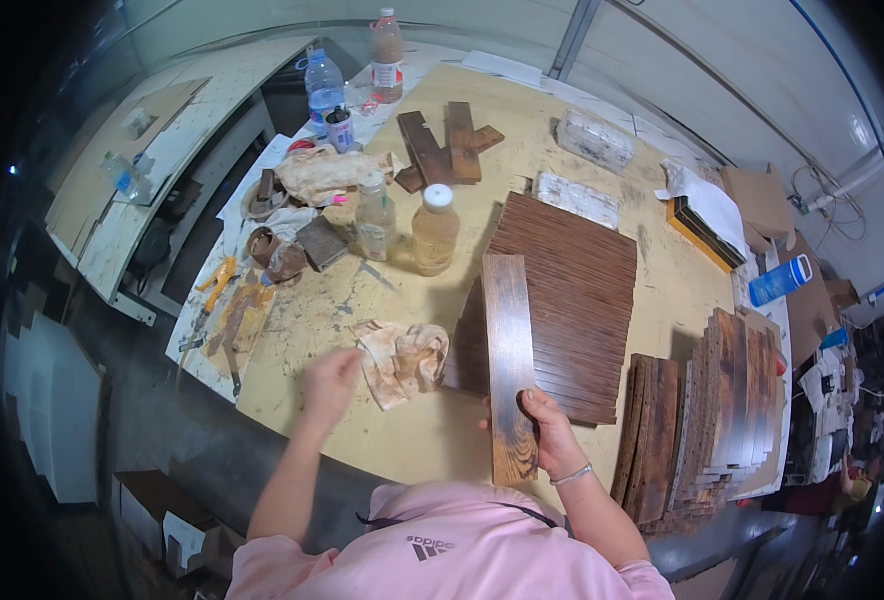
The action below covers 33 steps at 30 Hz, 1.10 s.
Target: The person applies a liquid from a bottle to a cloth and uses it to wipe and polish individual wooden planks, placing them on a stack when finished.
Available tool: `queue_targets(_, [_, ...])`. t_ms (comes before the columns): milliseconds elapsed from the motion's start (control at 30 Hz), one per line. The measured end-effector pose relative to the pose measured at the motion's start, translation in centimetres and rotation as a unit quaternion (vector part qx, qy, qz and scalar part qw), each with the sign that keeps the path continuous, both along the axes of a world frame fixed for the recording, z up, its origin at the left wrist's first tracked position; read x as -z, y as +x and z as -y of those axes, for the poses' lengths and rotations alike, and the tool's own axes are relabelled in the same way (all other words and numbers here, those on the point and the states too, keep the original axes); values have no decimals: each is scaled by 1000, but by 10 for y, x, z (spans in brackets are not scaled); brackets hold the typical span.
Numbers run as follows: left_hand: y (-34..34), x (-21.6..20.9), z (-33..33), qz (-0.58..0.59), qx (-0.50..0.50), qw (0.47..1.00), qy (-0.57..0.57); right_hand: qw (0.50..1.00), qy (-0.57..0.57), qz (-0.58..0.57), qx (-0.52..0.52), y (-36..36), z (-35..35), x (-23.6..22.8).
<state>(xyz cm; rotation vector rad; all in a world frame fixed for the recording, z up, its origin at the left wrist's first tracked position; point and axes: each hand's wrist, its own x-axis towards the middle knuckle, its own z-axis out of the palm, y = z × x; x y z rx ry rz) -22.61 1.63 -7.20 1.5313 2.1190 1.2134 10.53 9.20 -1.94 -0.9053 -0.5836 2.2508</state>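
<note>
My right hand point(554, 432) grips a brown wooden plank point(510, 350) near its lower end, thumb on the face and fingers behind. The plank is held upright, its grain clearest at the bottom and a sheen higher up. Beside a crumpled, brown-stained cloth point(404, 358), my left hand point(333, 386) is smeared by motion, so its fingers cannot be made out. Behind the held plank lies a broad stack of dark brown wooden strips point(572, 290), partly covered by it. A capped bottle of amber liquid point(435, 232) and a clear glass jar point(375, 218) stand beyond the cloth.
Planks on edge point(727, 390) line the right side of the table point(302, 340). Short wood pieces point(427, 150) lie at the back. Rags point(322, 175), an orange-handled tool point(220, 280) and plastic bottles point(324, 85) occupy the left. White wrapped blocks point(595, 138) and a blue bottle point(780, 281) sit farther right.
</note>
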Motion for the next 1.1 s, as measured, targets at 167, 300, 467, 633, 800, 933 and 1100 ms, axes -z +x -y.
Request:
queue_targets(167, [29, -3, -18, -93, 16, 994, 48, 998, -56, 22, 36, 30, 8, 13])
queue_targets(300, [40, 5, -34, -146, 111, 979, -86, 993, -95, 24, 71, 57, 30, 30])
queue_targets(467, [33, -21, -47, 120, -48, 990, -50, 980, -155, -67, 105, 63, 43, 22])
queue_targets(633, [18, -50, -68, 244, -44, 965, 89, 994, -78, -43, 63, 67, 60, 27])
queue_targets(800, [34, -29, -40, -39, 36, 995, -90, 989, -123, -70, 43, 72, 76, 17])
queue_targets(933, [54, 24, -7, -200, 37, 976, -82, 991, -120, -50, 15, 76, 73, 17])
queue_targets(1100, [71, 39, 27, -290, 65, 955, -17, 987, -133, -90, -11, 79, 59, 16])
